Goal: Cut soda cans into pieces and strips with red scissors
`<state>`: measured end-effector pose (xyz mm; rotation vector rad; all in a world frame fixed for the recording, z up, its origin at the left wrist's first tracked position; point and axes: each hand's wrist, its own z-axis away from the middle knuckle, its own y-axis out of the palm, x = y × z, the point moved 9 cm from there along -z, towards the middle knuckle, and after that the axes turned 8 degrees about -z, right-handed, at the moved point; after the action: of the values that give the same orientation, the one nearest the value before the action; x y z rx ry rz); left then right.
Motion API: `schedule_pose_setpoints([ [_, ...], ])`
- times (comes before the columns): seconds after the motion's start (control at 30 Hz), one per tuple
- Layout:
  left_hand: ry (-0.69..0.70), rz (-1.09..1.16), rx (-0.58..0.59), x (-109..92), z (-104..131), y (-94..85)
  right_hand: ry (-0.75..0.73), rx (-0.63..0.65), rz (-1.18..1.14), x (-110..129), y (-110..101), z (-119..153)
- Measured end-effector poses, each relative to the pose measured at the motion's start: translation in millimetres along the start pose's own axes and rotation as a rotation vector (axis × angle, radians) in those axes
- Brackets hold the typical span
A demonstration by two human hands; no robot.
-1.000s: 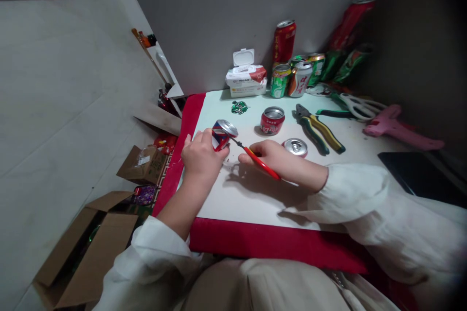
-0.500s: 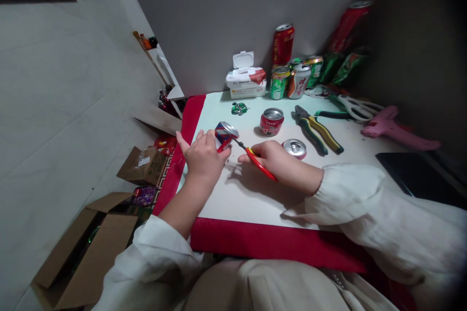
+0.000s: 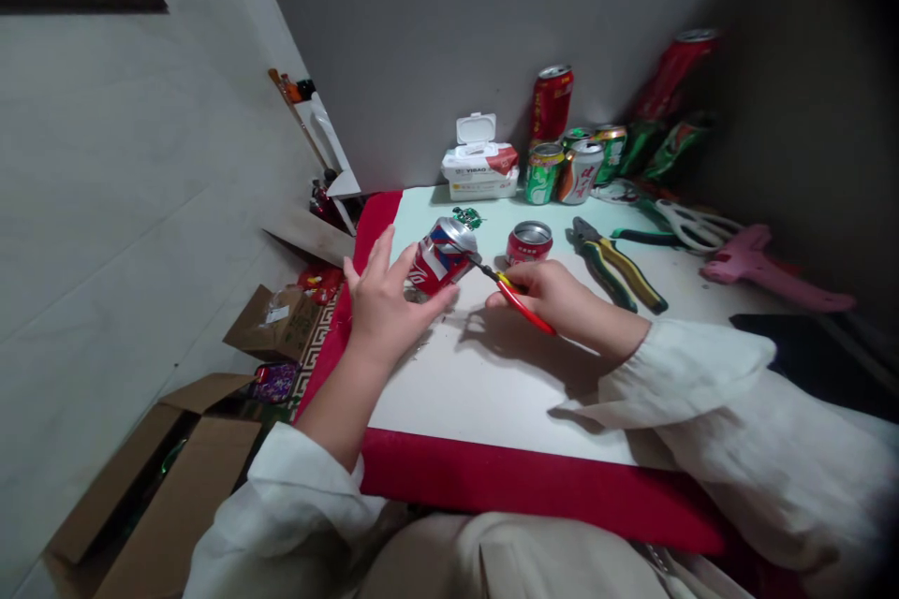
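A tilted red, blue and silver soda can [image 3: 436, 260] is over the left part of the white tabletop. My left hand [image 3: 383, 304] spans it between thumb and index finger, the thumb along its lower side and the other fingers spread. In my right hand [image 3: 554, 299] are small pliers [image 3: 523, 304] with red and yellow handles. Their dark, narrow jaws meet the can's silver top rim; whether they grip it I cannot tell. Just behind the right hand stands a cut-down red can [image 3: 530, 243]. Behind the soda can lies a small pile of green can tabs [image 3: 467, 217].
Larger pliers [image 3: 618, 264] with green and yellow handles lie to the right, near a pink glue gun [image 3: 776, 271]. A pack of wipes [image 3: 481, 173] and several drink cans [image 3: 544, 173] line the back wall. An open cardboard box [image 3: 183, 477] sits down at the left.
The soda can has turned, showing more of its printed side. My left fingers have spread wider around it. My right hand and the pliers have shifted right, hiding the cut can top.
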<state>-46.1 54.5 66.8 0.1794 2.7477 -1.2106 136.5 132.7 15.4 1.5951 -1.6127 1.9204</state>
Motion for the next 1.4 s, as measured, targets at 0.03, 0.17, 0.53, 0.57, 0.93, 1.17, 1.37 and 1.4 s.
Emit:
schedule_pose_setpoints([
  [0.03,-0.043,0.029,-0.024,7,-2,-4.2,-0.019,-0.023,0.005,0,-3,0],
  [0.17,-0.368,0.277,0.045,47,-3,-5.1,-0.104,-0.182,0.063,7,-14,4],
  [0.53,-0.711,1.199,0.916,23,26,55.9,-0.528,-0.396,0.508,58,0,36],
  [0.57,-0.729,1.256,0.936,22,26,57.4,-0.568,-0.406,0.535,61,2,39],
  [0.93,-1.037,1.414,0.825,26,33,52.0,-0.701,-0.288,0.631,61,18,44],
  [1.17,-1.004,1.486,0.806,26,29,49.0,-0.637,-0.203,0.541,56,21,38],
  [1.37,-0.933,1.496,0.903,25,30,51.8,-0.591,-0.159,0.409,54,21,35],
  [1.4,-0.915,1.502,0.921,24,30,52.3,-0.571,-0.138,0.386,53,22,34],
])
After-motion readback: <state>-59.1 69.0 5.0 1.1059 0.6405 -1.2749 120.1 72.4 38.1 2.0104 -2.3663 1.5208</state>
